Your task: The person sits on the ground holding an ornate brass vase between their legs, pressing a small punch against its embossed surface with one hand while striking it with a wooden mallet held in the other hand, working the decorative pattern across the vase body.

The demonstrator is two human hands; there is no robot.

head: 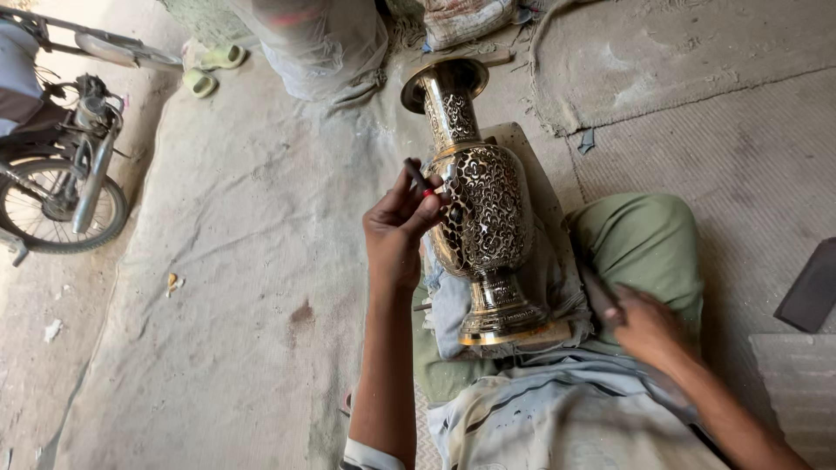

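Note:
A tall brass vase (481, 204) with dark cut-out floral patterning lies tilted across my lap on a pale cloth (540, 287), its flared mouth pointing away from me. My left hand (398, 228) pinches a thin dark tool (418, 177) with a red mark against the vase's belly. My right hand (643, 324) rests on my green-clad knee (644, 244), closed around a dark handle (599, 294) that runs toward the vase's foot.
A motorbike (61, 165) stands at the far left. Another person in light trousers (322, 43) sits at the top, with green sandals (209, 70) nearby. Grey matting (244, 287) covers the ground, with a dark slab (812, 287) at the right edge.

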